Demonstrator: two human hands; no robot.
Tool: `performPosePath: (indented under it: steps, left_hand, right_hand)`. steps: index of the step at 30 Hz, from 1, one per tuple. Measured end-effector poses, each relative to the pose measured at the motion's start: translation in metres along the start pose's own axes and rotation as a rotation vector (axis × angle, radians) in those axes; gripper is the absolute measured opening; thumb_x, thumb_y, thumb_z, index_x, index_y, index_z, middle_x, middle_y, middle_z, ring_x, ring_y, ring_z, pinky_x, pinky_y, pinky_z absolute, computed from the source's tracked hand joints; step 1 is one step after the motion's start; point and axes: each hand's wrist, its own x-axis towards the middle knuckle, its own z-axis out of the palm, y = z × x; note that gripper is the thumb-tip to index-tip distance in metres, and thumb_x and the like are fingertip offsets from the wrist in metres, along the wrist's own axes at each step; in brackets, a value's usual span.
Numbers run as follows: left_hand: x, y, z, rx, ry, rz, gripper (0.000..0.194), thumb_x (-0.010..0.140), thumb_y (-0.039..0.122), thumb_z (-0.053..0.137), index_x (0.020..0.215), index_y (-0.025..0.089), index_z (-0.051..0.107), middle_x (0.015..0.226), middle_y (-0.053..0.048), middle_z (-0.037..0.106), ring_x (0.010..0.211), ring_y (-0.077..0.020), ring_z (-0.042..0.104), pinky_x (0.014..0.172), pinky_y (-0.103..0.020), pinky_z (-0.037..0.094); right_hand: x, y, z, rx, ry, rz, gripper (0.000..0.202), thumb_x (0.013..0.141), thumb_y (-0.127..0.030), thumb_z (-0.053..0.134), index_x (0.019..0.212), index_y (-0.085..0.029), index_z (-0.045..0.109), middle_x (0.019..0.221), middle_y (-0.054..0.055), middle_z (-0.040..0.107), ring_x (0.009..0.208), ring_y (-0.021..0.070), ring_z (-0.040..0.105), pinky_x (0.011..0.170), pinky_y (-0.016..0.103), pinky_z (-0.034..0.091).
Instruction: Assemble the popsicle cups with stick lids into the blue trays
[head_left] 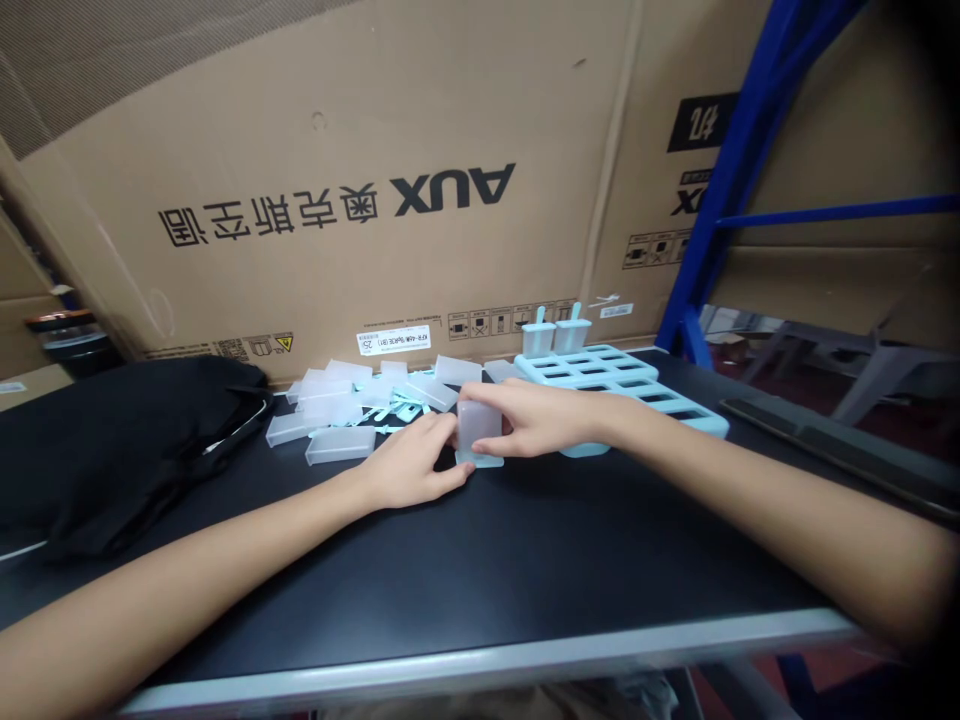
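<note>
My right hand (536,415) is closed around a frosted, see-through popsicle mold (480,428), which stands upside down over the black tabletop. A light-blue lid rims its lower end. From the other side my left hand (416,462) pinches low on the same mold, its thumb at the lid's edge; some of its fingers are hidden behind. Beyond the left hand lies a loose pile of frosted mold cups (341,445) with light-blue stick lids (405,408) among them. Right of the right hand is a light-blue mold rack (592,368) with rows of slots.
Two popsicle molds (572,335) with sticks up stand at the rack's back corner. A black cloth bag (127,440) covers the table's left side. A large cardboard box (315,120) walls off the back. A blue metal post (720,190) rises at the right.
</note>
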Motion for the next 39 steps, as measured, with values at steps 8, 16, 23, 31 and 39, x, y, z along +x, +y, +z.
performPosePath:
  steps: [8,16,23,31,39]
  left_hand:
    - [-0.001,0.002,-0.002,0.026,0.001,0.018,0.027,0.088,0.035,0.053,0.109,0.019,0.054,0.105,-0.009,0.059,0.098,-0.0257,0.054,0.087,-0.041,0.046]
    - [-0.001,0.003,-0.002,0.036,0.001,0.024,0.031,0.088,0.035,0.053,0.114,0.019,0.054,0.106,-0.009,0.058,0.1,-0.0257,0.054,0.088,-0.041,0.046]
    - [-0.002,0.004,-0.002,0.031,0.026,0.002,0.03,0.085,0.032,0.054,0.112,0.019,0.053,0.104,-0.008,0.06,0.097,-0.0255,0.055,0.085,-0.04,0.046]
    - [-0.003,0.0,-0.002,-0.103,0.245,-0.128,0.015,0.084,0.032,0.053,0.087,0.021,0.043,0.08,0.001,0.054,0.069,-0.0165,0.05,0.065,-0.03,0.041]
    - [-0.005,0.002,-0.004,-0.185,0.492,-0.063,0.022,0.086,0.033,0.054,0.099,0.021,0.041,0.094,-0.003,0.053,0.086,-0.018,0.053,0.079,-0.032,0.044]
  right_hand:
    - [-0.002,-0.007,-0.005,0.038,-0.024,-0.003,0.029,0.085,-0.045,0.052,0.095,-0.018,0.045,0.071,-0.002,0.052,0.061,0.0121,0.047,0.053,0.023,0.031]
    - [-0.002,-0.008,-0.005,0.058,-0.024,-0.01,0.029,0.088,-0.046,0.049,0.095,-0.018,0.046,0.072,-0.001,0.052,0.061,0.0112,0.046,0.053,0.023,0.032]
    - [-0.002,-0.009,-0.006,0.075,-0.019,-0.025,0.031,0.092,-0.047,0.042,0.095,-0.017,0.05,0.083,0.002,0.056,0.067,0.0123,0.049,0.058,0.024,0.037]
    - [-0.005,0.006,-0.01,0.012,-0.112,0.01,0.027,0.087,-0.042,0.052,0.098,-0.017,0.056,0.081,0.002,0.061,0.067,0.0134,0.054,0.06,0.025,0.04]
    - [-0.002,0.032,0.005,-0.338,0.058,0.016,0.023,0.084,-0.03,0.05,0.101,-0.016,0.058,0.098,0.011,0.06,0.091,0.0231,0.055,0.078,0.035,0.043]
